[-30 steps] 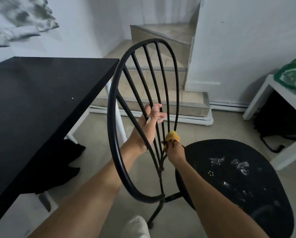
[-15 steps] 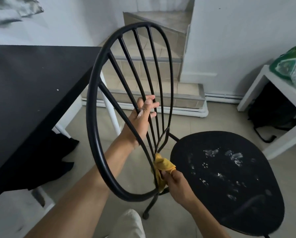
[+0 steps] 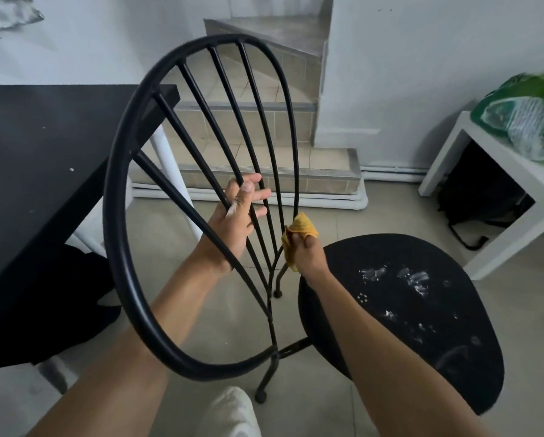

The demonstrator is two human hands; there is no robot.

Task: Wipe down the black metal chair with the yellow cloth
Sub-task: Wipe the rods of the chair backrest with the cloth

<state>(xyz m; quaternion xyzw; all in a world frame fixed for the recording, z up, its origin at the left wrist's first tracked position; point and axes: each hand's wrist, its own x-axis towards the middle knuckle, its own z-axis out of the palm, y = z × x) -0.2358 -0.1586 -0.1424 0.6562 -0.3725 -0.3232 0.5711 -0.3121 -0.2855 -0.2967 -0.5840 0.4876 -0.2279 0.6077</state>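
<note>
1. The black metal chair (image 3: 201, 216) stands on the tiled floor (image 3: 343, 222). Its round back is close in front of you, and its seat (image 3: 422, 326) is on your right.
2. Your right hand (image 3: 307, 252) is closed around the yellow cloth (image 3: 299, 230). It presses the cloth on the far right bar of the chair back, low down where the bars come together.
3. Your left hand (image 3: 236, 222) holds two of the middle bars. The fingers are loose and partly spread, so it is a light hold.
4. The seat has white smears on it. I think that part is not wiped yet.
5. What could go wrong: the bars sit very close near the bottom. The cloth or a finger could get pinched there if you push down hard.
6. The chair could also tip or slide, because your left hand grips only lightly. Hold tighter before you rub hard.
7. The black table (image 3: 43, 184) is just beside the chair back on your left. Its corner is right behind the hoop, so a big swing could bang the chair on it.
8. The white side table (image 3: 485, 171) is near the seat on the right, with a green bag (image 3: 523, 118) on top.
9. The floor toward the steps (image 3: 264, 171) is open, so there is room to move that way.
</note>
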